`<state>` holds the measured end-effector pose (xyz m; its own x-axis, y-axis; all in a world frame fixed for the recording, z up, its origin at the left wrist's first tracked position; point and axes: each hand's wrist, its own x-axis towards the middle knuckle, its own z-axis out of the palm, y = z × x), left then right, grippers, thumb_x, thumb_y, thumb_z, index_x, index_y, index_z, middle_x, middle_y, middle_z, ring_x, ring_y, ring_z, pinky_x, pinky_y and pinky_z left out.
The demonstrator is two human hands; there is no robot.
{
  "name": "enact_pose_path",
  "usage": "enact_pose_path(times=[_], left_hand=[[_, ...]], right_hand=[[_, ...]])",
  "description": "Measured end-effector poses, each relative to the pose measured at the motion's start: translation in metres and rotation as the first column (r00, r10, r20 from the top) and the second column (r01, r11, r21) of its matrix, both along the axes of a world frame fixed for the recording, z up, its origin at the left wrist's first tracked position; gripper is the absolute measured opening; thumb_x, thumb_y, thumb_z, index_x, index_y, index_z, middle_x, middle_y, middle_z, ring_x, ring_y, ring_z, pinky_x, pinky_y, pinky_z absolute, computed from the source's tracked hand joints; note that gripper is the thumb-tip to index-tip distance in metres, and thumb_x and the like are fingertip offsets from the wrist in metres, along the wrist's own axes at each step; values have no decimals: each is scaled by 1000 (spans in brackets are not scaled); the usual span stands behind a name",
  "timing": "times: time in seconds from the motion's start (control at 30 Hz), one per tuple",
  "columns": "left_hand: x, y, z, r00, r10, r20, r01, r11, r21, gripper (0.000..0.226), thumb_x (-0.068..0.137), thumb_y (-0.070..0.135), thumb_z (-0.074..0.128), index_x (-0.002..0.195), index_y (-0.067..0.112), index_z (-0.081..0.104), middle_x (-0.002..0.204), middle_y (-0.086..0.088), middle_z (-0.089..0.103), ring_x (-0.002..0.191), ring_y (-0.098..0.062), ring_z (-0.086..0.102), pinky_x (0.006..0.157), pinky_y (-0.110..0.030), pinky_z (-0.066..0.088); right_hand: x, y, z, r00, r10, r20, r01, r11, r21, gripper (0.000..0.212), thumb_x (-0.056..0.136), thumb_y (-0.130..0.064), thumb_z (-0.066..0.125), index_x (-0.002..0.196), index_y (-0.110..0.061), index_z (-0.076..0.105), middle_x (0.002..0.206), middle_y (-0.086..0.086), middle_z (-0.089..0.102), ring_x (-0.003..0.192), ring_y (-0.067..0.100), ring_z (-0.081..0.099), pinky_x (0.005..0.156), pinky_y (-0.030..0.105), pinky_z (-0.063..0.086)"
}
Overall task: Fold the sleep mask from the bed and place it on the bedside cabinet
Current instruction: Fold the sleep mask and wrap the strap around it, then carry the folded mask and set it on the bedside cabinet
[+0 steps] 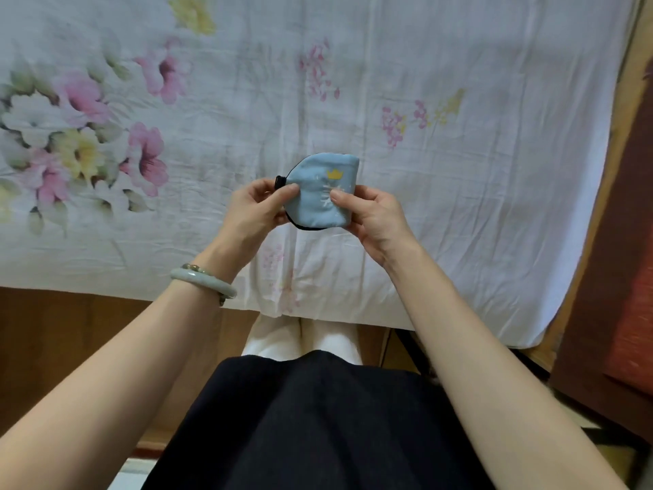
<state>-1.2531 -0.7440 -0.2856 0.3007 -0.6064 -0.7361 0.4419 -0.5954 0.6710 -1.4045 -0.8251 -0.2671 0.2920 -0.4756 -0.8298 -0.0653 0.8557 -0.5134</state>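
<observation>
I hold the sleep mask [319,191] doubled over just above the bed [459,192], left hand [252,210] pinching its left end, right hand [376,215] pinching the right, so the fold keeps flat, cabinet apparently far right

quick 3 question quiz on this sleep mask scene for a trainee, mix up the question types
1. True or false: the sleep mask lies flat on the bed sheet, untouched.
2. Which wrist wears the bangle? A) left B) right C) neither
3. Fill in: the small emblem printed on the mask is ____ in colour.

Key:
1. False: the left hand and right hand both pinch it, seemingly folded in half, above the sheet.
2. A
3. Yellow
</observation>
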Motion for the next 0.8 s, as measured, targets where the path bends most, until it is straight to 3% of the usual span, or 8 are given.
enact_pose_path(times=[0.37,0.47,0.8], left_hand=[[15,18,223,995,95,1,-92,967,-236,11,87,10,63,96,4,63,84,-7,71,72,-17,71,68,-28,57],[22,34,271,994,106,27,-94,954,-284,3,86,10,64,89,9,65,80,-4,71,71,-16,70,68,-27,58],[37,61,338,992,119,32,-97,915,-391,7,83,11,65,89,8,67,74,-1,75,68,-15,71,58,-22,55]], right_hand=[[16,11,224,982,-16,186,45,987,-154,30,76,5,65,105,11,61,91,19,68,76,25,69,67,31,58],[21,22,272,980,32,195,7,980,-198,31,77,6,64,107,13,59,93,22,66,79,29,66,74,34,58],[30,47,341,951,104,290,-26,965,-260,8,77,5,63,82,0,67,71,9,72,64,18,69,58,25,57]])
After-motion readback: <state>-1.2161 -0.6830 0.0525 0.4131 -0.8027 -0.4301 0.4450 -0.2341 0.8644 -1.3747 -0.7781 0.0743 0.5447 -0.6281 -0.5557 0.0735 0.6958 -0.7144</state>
